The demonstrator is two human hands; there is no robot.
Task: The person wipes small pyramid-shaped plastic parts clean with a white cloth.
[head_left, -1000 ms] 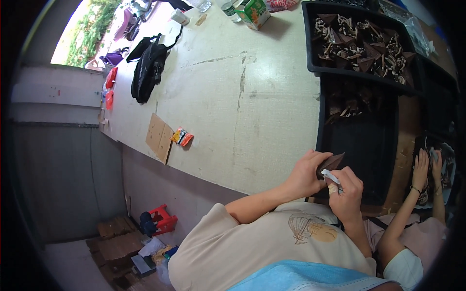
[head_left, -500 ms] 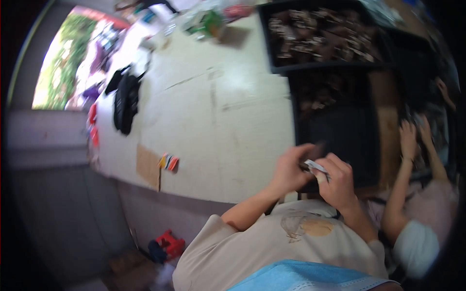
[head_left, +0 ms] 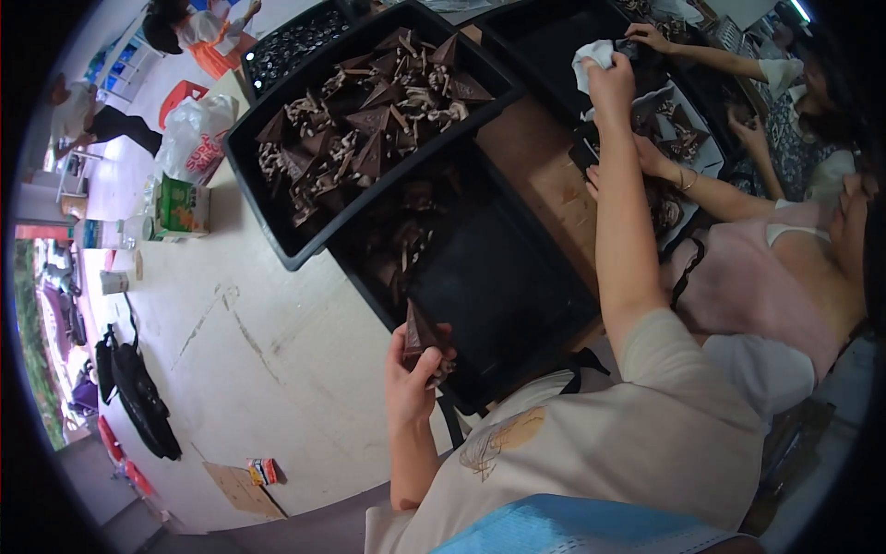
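My left hand (head_left: 411,379) is closed around a dark brown pyramid-shaped figure (head_left: 419,334), its point tilted up. Paler knobbly parts of the figure show below my thumb. This hand is at the near left corner of the lower black crate (head_left: 498,249), which has a few similar brown pieces along its shaded left side. Reaching out to the far right, my right hand (head_left: 612,85) grips a crumpled white cloth (head_left: 592,57). It hangs above the black trays beside a co-worker's hand (head_left: 649,37).
A black crate (head_left: 277,242) heaped with brown pyramid figures overlaps the lower crate's far end. Co-workers sit at the right around a white-lined tray (head_left: 706,152) of pieces. On the white table (head_left: 249,369) are a green box (head_left: 182,208), a black bag (head_left: 138,397) and cardboard (head_left: 242,489).
The view has swung to the right. My right hand has left my left hand and stretched far forward and right with the white cloth. My left hand keeps the brown figure.
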